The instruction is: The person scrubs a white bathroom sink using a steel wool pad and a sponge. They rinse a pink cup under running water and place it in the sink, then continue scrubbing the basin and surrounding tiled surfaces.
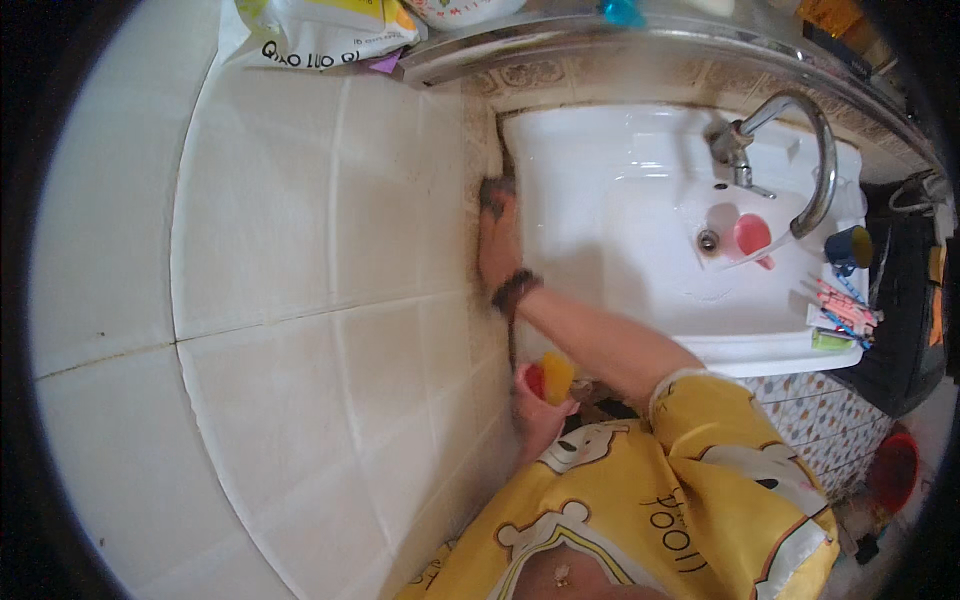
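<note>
My right hand [499, 244], with a dark band round the wrist, reaches across to the narrow gap where the sink's left edge meets the tiled wall. Its fingers are closed on a small dark object [497, 193], too blurred to name. Lower down, close to the wall, my left hand [536, 427] grips a pink cup [529, 380]. A yellow object [557, 377] sticks up from the cup's mouth. The white ceramic sink [570, 202] lies before me. Beside its drain [708, 241], a pink cup with a handle [752, 235] stands in the basin under the faucet's stream.
A chrome gooseneck faucet [823, 150] arches over the basin. On the right rim are a dark blue cup [846, 251], several toothbrushes [844, 304] and a green item [831, 340]. A metal-edged shelf [600, 36] holds a plastic package [322, 37]. A red bucket [894, 471] stands lower right.
</note>
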Available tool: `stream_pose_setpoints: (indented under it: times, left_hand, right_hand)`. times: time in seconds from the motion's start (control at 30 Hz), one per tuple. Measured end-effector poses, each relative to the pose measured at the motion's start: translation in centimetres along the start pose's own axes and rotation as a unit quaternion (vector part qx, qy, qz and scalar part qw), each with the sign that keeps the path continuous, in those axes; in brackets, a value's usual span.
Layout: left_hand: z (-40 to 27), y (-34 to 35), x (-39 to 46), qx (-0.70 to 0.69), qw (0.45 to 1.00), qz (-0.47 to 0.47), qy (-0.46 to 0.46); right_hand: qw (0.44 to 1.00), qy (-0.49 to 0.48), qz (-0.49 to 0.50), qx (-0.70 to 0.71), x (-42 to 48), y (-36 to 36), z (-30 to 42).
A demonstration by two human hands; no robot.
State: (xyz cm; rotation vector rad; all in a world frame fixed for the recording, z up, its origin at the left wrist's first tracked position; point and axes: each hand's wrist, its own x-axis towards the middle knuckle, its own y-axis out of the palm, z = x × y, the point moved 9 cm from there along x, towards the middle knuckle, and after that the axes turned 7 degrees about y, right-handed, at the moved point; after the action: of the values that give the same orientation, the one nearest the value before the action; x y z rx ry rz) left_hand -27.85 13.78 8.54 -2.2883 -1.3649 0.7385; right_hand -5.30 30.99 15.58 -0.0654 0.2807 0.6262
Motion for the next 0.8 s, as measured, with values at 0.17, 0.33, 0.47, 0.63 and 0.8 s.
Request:
stream_pose_setpoints:
  times: [0.17, 0.33, 0.47, 0.63, 0.8]
  left_hand:
    - [-0.9, -0.5, 0.4, 0.074, 0.997, 0.002, -0.020]
    - [-2.7, -0.9, 0.4, 0.068, 0.997, -0.021, 0.032]
    - [-2.1, -0.9, 0.1, 0.034, 0.999, 0.004, 0.008]
    - [-2.1, -1.2, 0.0, 0.040, 0.999, 0.028, 0.009]
    - [-2.3, -0.9, 0.3, 0.069, 0.996, 0.018, 0.045]
  right_hand:
    - [0.956, -0.264, 0.054, -0.119, 2.6, -4.0, 4.2]
    - [0.817, -0.464, 0.050, -0.338, 9.7, -4.5, 15.3]
    - [0.814, -0.385, 0.144, -0.410, 16.0, -3.5, 17.8]
    - [0.579, -0.541, 0.075, -0.605, 17.5, -8.5, 9.4]
    - [0.543, -0.501, 0.115, -0.664, 18.2, -13.4, 6.3]
